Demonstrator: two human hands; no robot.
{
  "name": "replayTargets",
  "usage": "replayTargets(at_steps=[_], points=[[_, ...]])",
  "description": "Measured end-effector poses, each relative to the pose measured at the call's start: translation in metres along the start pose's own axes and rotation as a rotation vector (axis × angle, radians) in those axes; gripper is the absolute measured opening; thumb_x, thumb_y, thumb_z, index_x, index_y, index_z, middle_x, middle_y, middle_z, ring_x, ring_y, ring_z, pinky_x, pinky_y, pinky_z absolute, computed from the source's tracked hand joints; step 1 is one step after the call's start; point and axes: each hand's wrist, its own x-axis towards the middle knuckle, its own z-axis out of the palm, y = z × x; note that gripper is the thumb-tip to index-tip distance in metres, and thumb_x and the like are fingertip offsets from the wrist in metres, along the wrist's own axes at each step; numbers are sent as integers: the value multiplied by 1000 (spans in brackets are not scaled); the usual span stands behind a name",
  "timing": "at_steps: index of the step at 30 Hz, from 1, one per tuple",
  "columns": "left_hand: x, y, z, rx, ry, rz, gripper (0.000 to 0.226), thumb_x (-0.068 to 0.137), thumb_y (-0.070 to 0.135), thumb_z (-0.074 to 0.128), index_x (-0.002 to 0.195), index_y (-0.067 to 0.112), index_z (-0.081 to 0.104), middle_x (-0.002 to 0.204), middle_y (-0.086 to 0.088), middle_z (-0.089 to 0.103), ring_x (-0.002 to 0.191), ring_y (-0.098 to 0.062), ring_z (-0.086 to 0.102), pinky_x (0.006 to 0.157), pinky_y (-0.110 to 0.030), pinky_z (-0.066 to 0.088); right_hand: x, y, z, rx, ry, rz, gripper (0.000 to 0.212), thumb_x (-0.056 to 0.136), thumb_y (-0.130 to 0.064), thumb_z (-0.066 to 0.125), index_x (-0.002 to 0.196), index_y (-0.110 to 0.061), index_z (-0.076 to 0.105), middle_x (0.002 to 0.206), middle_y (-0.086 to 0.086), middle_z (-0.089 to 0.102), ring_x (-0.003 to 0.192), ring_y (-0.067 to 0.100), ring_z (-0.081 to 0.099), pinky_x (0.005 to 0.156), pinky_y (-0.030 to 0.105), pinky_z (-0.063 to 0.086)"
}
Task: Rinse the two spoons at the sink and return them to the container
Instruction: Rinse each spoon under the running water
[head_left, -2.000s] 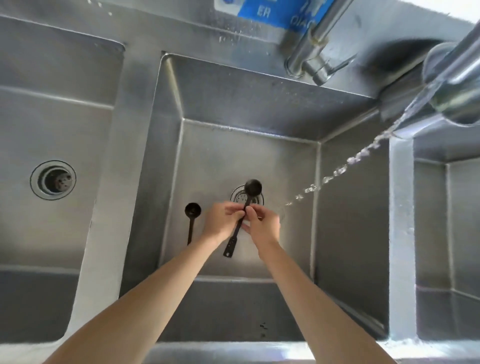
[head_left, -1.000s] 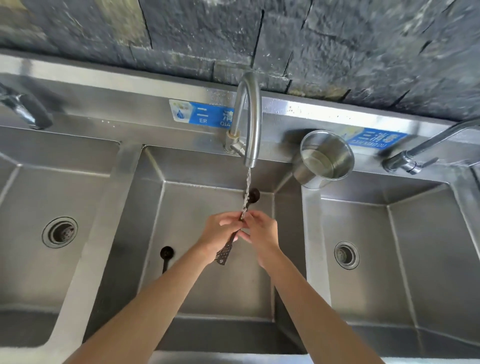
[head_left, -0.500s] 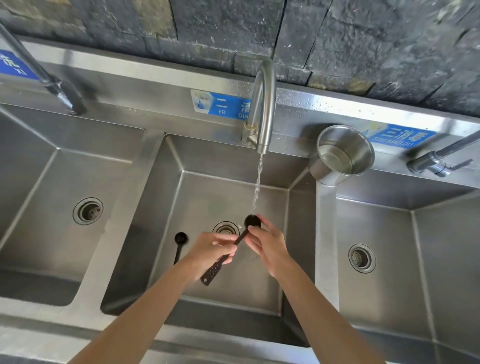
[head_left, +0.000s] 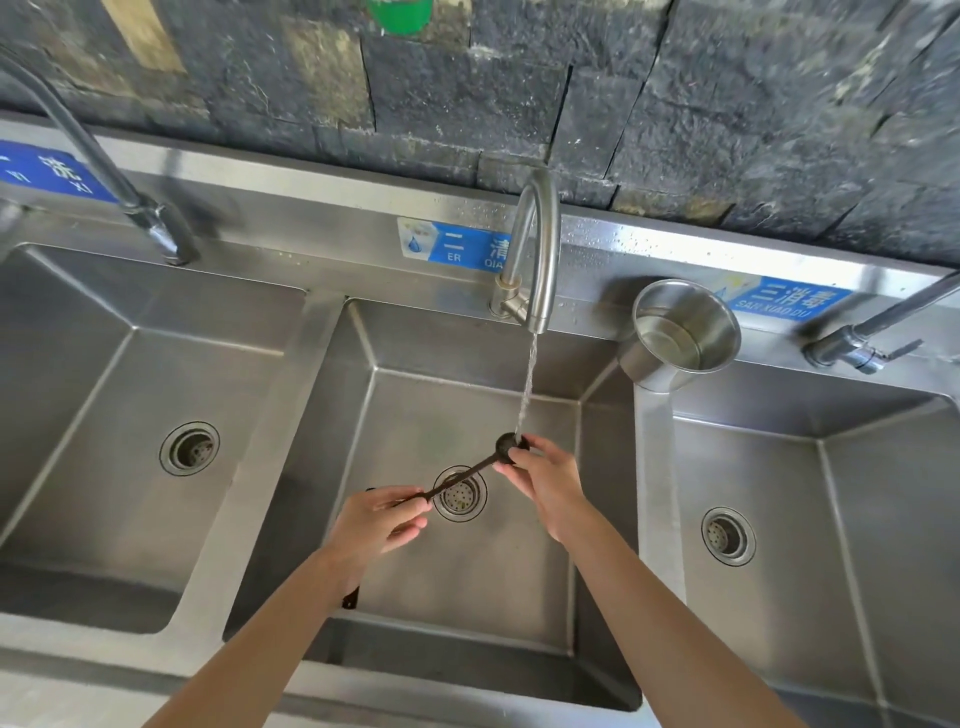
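Note:
A black spoon (head_left: 470, 470) is held over the middle sink basin (head_left: 467, 571), its bowl under the running water from the middle faucet (head_left: 540, 249). My left hand (head_left: 382, 522) pinches the handle end. My right hand (head_left: 545, 478) has its fingers on the spoon's bowl. A second black spoon (head_left: 350, 600) lies on the basin floor, mostly hidden under my left forearm; only its handle tip shows. A steel cup container (head_left: 678, 335) stands on the ledge at the back right of the middle basin.
Left basin (head_left: 104, 415) and right basin (head_left: 831, 519) flank the middle one, each with a drain. Further faucets stand at the far left (head_left: 150, 218) and far right (head_left: 857, 343). A dark stone wall (head_left: 571, 93) rises behind the sink.
The view has tilted up and back from the basin. The spoon was lifted under the stream and turned more level; my left hand slid to the handle end and my right hand moved onto the bowl.

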Motion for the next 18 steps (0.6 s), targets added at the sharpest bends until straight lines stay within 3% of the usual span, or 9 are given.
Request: replayTargets(at_steps=[5,8,11,14,18], points=[[5,6,0,-66,114,79,19,86,-2,72,104,3,74,96,-19,77,95,-27,75,81,-28,62,3,-1,4,-189,-20,-34,31,94,2,65,109,-25,67,95,7,80,85,18,80,74,32,65],[9,6,-1,15,157,200,19,84,-3,74,100,6,76,91,-16,78,91,-28,76,81,-29,62,8,4,4,-205,-78,-54,35,92,4,68,119,-20,68,105,7,77,90,17,79,77,30,64],[15,3,-2,12,170,253,20,82,-2,76,101,5,77,90,-14,79,91,-30,76,82,-30,62,17,11,4,-231,-82,-115,40,90,8,68,124,-14,69,98,7,76,82,15,75,82,27,63],[18,1,-1,0,176,244,21,82,0,77,102,6,78,90,-11,79,91,-27,76,81,-25,61,20,13,5,-310,-49,-187,34,92,0,68,116,-24,74,98,9,77,85,16,70,90,32,58],[21,2,1,-96,171,179,17,84,0,74,100,7,78,92,-11,79,93,-24,77,84,-26,60,22,13,2,-332,-19,-234,30,94,0,68,109,-25,76,106,9,78,91,18,75,84,29,62]])
